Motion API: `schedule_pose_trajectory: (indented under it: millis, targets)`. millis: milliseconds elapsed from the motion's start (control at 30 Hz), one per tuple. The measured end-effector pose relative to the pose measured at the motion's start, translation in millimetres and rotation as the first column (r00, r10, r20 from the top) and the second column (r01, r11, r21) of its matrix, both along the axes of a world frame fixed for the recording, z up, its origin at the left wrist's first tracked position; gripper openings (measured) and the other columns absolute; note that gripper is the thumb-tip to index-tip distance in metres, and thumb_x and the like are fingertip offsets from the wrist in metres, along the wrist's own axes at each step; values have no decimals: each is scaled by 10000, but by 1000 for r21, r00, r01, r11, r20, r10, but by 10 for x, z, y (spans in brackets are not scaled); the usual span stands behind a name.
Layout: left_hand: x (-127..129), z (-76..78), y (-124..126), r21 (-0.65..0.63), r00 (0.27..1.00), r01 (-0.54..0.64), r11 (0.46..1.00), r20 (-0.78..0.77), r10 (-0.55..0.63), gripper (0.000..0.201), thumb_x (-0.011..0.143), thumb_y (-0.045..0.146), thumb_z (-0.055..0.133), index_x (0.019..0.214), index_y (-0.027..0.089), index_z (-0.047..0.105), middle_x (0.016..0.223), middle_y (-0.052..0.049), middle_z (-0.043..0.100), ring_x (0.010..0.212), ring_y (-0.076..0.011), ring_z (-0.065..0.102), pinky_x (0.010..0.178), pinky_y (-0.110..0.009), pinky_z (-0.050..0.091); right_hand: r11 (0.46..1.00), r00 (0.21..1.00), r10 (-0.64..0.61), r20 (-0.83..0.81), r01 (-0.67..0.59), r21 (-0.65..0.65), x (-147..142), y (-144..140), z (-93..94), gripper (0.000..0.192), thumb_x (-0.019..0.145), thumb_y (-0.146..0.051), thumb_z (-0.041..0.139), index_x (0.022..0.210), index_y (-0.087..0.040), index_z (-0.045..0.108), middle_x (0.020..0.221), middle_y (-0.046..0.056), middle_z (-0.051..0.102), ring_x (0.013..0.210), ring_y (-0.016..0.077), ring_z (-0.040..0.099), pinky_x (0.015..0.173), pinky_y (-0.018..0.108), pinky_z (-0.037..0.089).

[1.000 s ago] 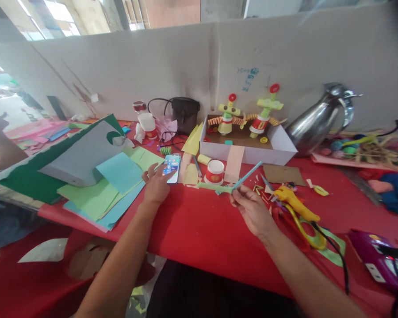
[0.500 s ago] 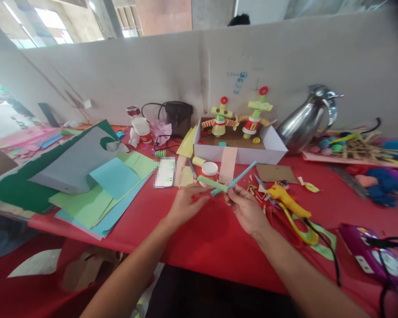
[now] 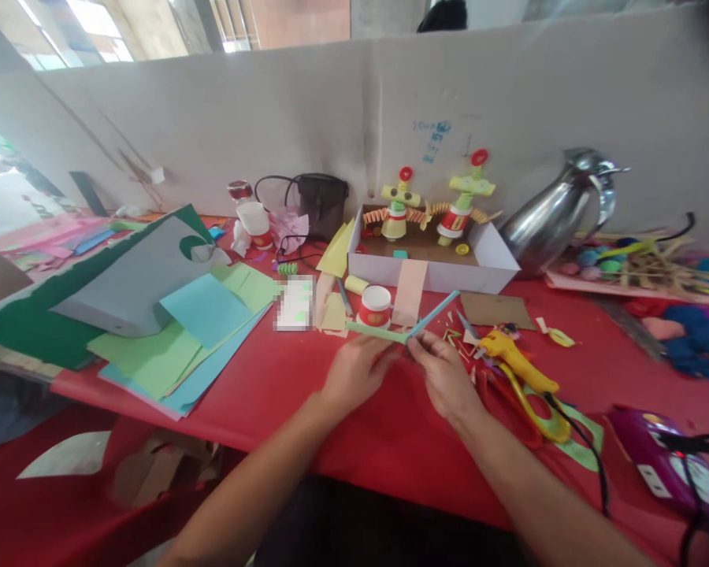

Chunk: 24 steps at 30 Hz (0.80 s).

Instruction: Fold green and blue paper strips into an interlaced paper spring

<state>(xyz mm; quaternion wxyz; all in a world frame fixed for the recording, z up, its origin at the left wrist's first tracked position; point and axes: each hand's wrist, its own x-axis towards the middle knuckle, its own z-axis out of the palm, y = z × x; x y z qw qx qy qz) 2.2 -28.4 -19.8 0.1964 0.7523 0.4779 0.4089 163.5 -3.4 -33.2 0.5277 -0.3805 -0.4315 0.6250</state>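
My right hand (image 3: pixel 446 376) pinches the joined ends of a light blue paper strip (image 3: pixel 436 312) and a light green paper strip (image 3: pixel 375 331). The blue strip slants up to the right, and the green one reaches left. My left hand (image 3: pixel 358 372) is closed around the strips just below the green one, its fingertips partly hidden near the join. Behind the strips stands a red and white paper cup (image 3: pixel 376 305). To the right lie a yellow glue gun (image 3: pixel 514 358) and yellow-handled scissors (image 3: pixel 535 413).
Stacked coloured paper (image 3: pixel 171 339) covers the left side of the red table (image 3: pixel 242 409). A white box (image 3: pixel 437 276) with two paper figures stands at the back, beside a metal jug (image 3: pixel 558 216). At right sits a purple power box (image 3: pixel 665 449) with black cables.
My left hand has moved right and closed in on the strips near my right hand. The green strip has turned flatter, and its coiled part is now hidden.
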Motion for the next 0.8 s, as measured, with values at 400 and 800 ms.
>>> schedule_pose_trajectory:
  millis: [400, 800]
  targets:
    - [-1084, -262, -394, 224, 590, -452, 864, -651, 477, 406, 965, 385, 449, 1251, 121, 564, 1464, -152, 504, 1052, -332, 531, 911, -495, 473, 987, 998, -24, -59, 14, -162, 26, 23, 48, 338, 560, -452, 897, 684, -223, 680, 657, -32, 551, 636, 121, 445, 631, 278, 371]
    - [-1022, -257, -375, 225, 578, -477, 850, -648, 496, 403, 972, 400, 412, 1257, 149, 547, 1451, -180, 493, 1059, -338, 535, 875, -497, 465, 989, 998, -35, -51, 28, -142, 43, 39, 29, 325, 579, -438, 885, 664, -227, 654, 650, -26, 540, 625, 132, 467, 601, 295, 393]
